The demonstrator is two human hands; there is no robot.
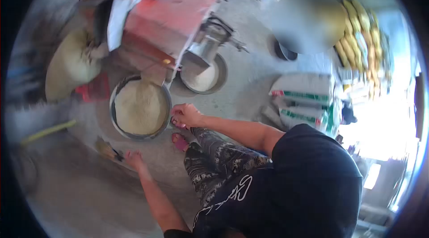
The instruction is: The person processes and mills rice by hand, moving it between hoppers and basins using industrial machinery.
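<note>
A round metal basin (117, 89) heaped with pale ground meal stands on the concrete floor under a red milling machine (172, 12). My right hand (185, 115) is at the basin's near rim with its fingers curled on the edge. My left hand (133, 159) is lower, close to the floor, closed on a small brown brush (106, 148), which is blurred. My patterned trouser legs and pink sandals (179, 141) are just beside the basin.
A second basin (220, 73) of meal sits under the machine's metal spout. A filled sack (69, 66) stands at the left. Printed bags (304, 99) are stacked at the right beside yellow corn cobs (359, 37). Another person (308, 21) is beyond them.
</note>
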